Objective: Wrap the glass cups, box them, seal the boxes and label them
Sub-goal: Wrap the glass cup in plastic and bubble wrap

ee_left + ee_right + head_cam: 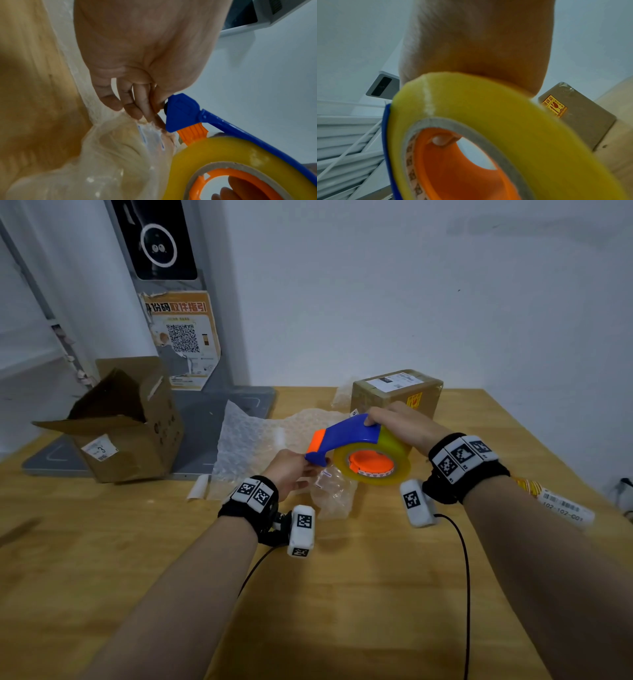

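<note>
My right hand [397,419] grips a blue and orange tape dispenser [346,436] from above, its yellow tape roll [373,463] held over the wooden table [376,594]. My left hand [291,470] pinches the dispenser's blue front tip [181,112] with thumb and forefinger. The other fingers [132,111] reach down to a bubble-wrapped cup [334,491] lying just below. Clear tape at the tip is too faint to make out. In the right wrist view the roll [488,108] fills the frame under my palm [479,40].
A sealed, labelled carton [397,395] with a fragile sticker stands behind the dispenser. An open empty carton [126,422] sits at the left on a grey base plate [205,419]. Loose bubble wrap [250,440] lies between them. A label strip [561,505] lies at the right edge.
</note>
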Tool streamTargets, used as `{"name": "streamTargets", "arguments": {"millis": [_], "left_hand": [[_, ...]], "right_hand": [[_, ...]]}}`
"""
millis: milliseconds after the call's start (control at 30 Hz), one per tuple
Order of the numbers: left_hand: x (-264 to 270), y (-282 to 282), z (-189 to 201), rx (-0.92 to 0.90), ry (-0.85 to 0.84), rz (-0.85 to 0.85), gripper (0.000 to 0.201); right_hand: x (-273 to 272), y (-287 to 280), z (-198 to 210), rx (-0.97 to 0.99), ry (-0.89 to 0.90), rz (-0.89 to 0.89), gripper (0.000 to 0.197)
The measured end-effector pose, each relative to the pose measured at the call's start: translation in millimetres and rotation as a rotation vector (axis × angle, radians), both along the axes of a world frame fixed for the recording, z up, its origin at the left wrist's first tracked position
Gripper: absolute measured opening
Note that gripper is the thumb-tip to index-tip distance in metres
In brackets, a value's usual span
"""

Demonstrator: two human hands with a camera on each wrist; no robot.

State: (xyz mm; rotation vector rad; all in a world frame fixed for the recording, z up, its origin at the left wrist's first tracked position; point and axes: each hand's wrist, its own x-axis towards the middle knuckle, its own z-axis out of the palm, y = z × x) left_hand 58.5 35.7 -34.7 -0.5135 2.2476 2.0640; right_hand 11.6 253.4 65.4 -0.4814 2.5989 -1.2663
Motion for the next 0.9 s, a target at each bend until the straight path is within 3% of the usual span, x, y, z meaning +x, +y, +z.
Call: {"name": "streamTargets", "arguments": {"millis": [267,633,767,900], "left_hand": [[-7.9,9.7,2.6,-0.132,-0.032,0.022,0.014],[-13.2,18.1,2.2,-0.270,-0.040,0.038,0.025],[-6.3,9.1,-12.7,-0.215,-0.137,0.014,0.021],[-3.0,18.8,-12.8,-0.306,-0.149,-0.025,0.029]], "right_hand": [[10.8,13.5,4.4,0.043,0.001,-0.035,0.033],[13.2,36.7,5.2,0.056,-0.003,-0.031,0.048],[11.1,62.4,8.1,0.081,0.020,-0.036,0.034],[5.4,83.4,-7.0,0.117,-0.030,-0.040,0.040]]}}
